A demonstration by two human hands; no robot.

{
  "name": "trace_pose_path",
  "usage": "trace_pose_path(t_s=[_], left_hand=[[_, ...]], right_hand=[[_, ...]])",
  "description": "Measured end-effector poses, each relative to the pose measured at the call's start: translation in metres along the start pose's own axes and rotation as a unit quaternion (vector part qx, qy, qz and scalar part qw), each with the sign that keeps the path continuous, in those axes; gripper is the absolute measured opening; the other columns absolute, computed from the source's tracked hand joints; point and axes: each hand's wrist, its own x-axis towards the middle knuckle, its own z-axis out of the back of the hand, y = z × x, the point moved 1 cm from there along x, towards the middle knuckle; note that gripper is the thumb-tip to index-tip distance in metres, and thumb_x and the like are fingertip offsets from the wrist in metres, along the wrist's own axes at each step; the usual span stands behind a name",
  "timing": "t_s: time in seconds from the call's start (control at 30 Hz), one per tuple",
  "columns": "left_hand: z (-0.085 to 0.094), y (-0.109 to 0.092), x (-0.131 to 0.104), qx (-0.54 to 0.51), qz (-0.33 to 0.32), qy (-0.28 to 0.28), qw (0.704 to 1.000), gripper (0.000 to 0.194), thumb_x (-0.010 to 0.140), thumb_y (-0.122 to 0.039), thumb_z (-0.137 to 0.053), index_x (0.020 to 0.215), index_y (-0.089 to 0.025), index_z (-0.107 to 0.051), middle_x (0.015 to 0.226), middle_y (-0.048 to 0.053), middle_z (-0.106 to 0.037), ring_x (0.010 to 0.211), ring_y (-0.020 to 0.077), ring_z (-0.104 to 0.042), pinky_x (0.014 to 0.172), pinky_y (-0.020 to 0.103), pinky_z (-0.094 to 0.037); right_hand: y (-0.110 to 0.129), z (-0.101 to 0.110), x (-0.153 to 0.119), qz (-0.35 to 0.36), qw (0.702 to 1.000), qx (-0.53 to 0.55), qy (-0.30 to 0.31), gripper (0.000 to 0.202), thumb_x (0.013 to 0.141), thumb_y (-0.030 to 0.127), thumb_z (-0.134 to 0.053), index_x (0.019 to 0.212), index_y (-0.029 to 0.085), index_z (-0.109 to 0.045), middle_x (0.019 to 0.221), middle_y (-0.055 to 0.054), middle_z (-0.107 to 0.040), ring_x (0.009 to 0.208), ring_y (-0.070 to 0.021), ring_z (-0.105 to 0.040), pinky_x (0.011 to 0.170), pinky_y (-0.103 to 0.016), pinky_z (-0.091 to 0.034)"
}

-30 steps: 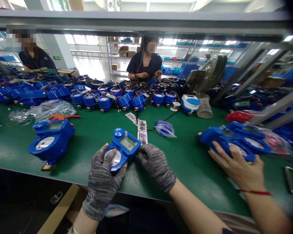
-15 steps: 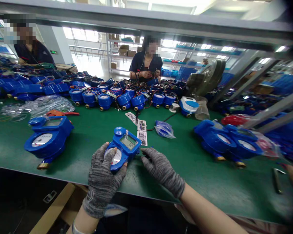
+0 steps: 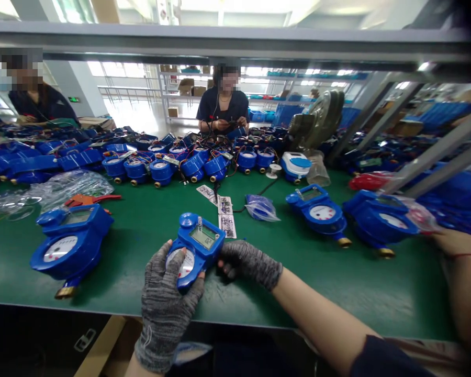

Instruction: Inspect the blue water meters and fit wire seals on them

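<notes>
In the head view a blue water meter (image 3: 202,246) with a digital display and a round dial rests on the green table in front of me. My left hand (image 3: 168,288), in a grey fingerless glove, grips its lower left side, with fingers over the dial. My right hand (image 3: 247,264), gloved alike, is curled against the meter's right side. Its fingertips are partly hidden, and what they hold, if anything, does not show. Printed label strips (image 3: 226,220) lie just behind the meter, beside a blue item in a clear bag (image 3: 261,208).
Another blue meter (image 3: 68,248) stands at left, near orange-handled pliers (image 3: 90,200). Two more meters (image 3: 317,212) sit at right, where another person's hand (image 3: 459,243) reaches in. Rows of meters (image 3: 160,172) line the back, with a metal frame overhead and co-workers (image 3: 223,107) beyond.
My right hand has moved in against the meter and its fingers have curled. At right, one meter now stands apart from its neighbour, and the other person's hand has moved farther back.
</notes>
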Motion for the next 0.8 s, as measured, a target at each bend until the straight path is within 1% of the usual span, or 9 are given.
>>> trace_pose_path(t_s=[0.27,0.33,0.4,0.47,0.5,0.57,0.6,0.67,0.8], left_hand=[[0.001,-0.002,-0.002,-0.001,-0.012,0.013,1.0,0.045,0.078,-0.037,-0.071,0.116,-0.018,-0.058,0.134,0.019,-0.05,0.119,0.0369,-0.051,0.097,0.055,-0.047],[0.002,0.01,0.002,-0.02,-0.021,0.03,0.999,0.045,0.078,-0.038,-0.071,0.116,-0.019,-0.059,0.136,0.018,-0.049,0.119,0.0361,-0.052,0.097,0.055,-0.047],[0.004,0.029,0.009,-0.068,-0.036,0.078,0.994,0.045,0.08,-0.039,-0.069,0.12,-0.022,-0.059,0.139,0.014,-0.049,0.12,0.0332,-0.053,0.098,0.053,-0.049],[0.007,0.049,0.018,-0.102,-0.063,0.143,0.982,0.046,0.082,-0.039,-0.067,0.126,-0.027,-0.057,0.142,0.009,-0.05,0.123,0.0309,-0.053,0.098,0.05,-0.051],[0.009,0.057,0.022,-0.099,-0.08,0.167,0.978,0.048,0.082,-0.038,-0.066,0.128,-0.03,-0.056,0.143,0.007,-0.051,0.126,0.0311,-0.051,0.099,0.051,-0.051],[0.012,0.066,0.026,-0.074,-0.1,0.188,0.974,0.051,0.082,-0.034,-0.065,0.132,-0.032,-0.055,0.144,0.004,-0.051,0.133,0.0322,-0.044,0.102,0.053,-0.048],[0.013,0.066,0.027,-0.062,-0.101,0.185,0.976,0.053,0.081,-0.032,-0.064,0.134,-0.032,-0.054,0.144,0.004,-0.051,0.135,0.0327,-0.041,0.104,0.055,-0.046],[0.012,0.062,0.027,-0.068,-0.089,0.168,0.979,0.053,0.082,-0.029,-0.062,0.134,-0.029,-0.054,0.144,0.005,-0.051,0.138,0.0329,-0.037,0.108,0.056,-0.042],[0.005,0.046,0.024,-0.19,0.0,0.113,0.975,0.033,0.088,-0.032,-0.06,0.12,-0.027,-0.065,0.135,0.007,-0.057,0.133,0.0292,-0.044,0.111,0.052,-0.039]], right_hand=[[0.008,-0.005,-0.005,-0.04,0.999,0.012,-0.015,0.019,0.082,0.019,-0.054,0.064,0.013,-0.057,0.051,0.0,-0.055,0.037,-0.0096,-0.05,0.035,-0.019,-0.043],[-0.001,-0.009,-0.011,-0.036,0.999,0.009,-0.029,0.017,0.082,0.022,-0.057,0.068,0.012,-0.059,0.05,0.001,-0.055,0.036,-0.0095,-0.049,0.035,-0.019,-0.043],[-0.014,-0.011,-0.021,-0.012,1.0,-0.01,-0.016,0.019,0.085,0.028,-0.058,0.078,0.012,-0.063,0.055,-0.001,-0.059,0.041,-0.0111,-0.053,0.04,-0.021,-0.047],[-0.024,-0.005,-0.032,0.066,0.992,-0.104,0.0,0.023,0.088,0.033,-0.057,0.089,0.012,-0.067,0.066,-0.004,-0.066,0.051,-0.0137,-0.06,0.05,-0.024,-0.052],[-0.025,0.003,-0.036,0.127,0.973,-0.191,-0.027,0.024,0.089,0.034,-0.058,0.093,0.013,-0.068,0.073,-0.005,-0.069,0.058,-0.0152,-0.063,0.056,-0.026,-0.053],[-0.02,0.026,-0.04,0.242,0.881,-0.375,-0.158,0.022,0.09,0.03,-0.057,0.1,0.016,-0.07,0.089,-0.007,-0.072,0.077,-0.0185,-0.067,0.071,-0.029,-0.054],[-0.015,0.04,-0.038,0.276,0.82,-0.439,-0.242,0.021,0.091,0.026,-0.056,0.104,0.017,-0.07,0.098,-0.008,-0.071,0.086,-0.0201,-0.066,0.079,-0.031,-0.052],[-0.006,0.064,-0.031,0.29,0.748,-0.494,-0.334,0.025,0.09,0.019,-0.055,0.111,0.015,-0.068,0.11,-0.012,-0.068,0.1,-0.0236,-0.063,0.09,-0.034,-0.048],[-0.005,0.085,-0.01,0.28,0.723,-0.543,-0.324,0.022,0.089,0.016,-0.056,0.105,0.015,-0.072,0.105,-0.012,-0.067,0.096,-0.0242,-0.061,0.088,-0.033,-0.046]])
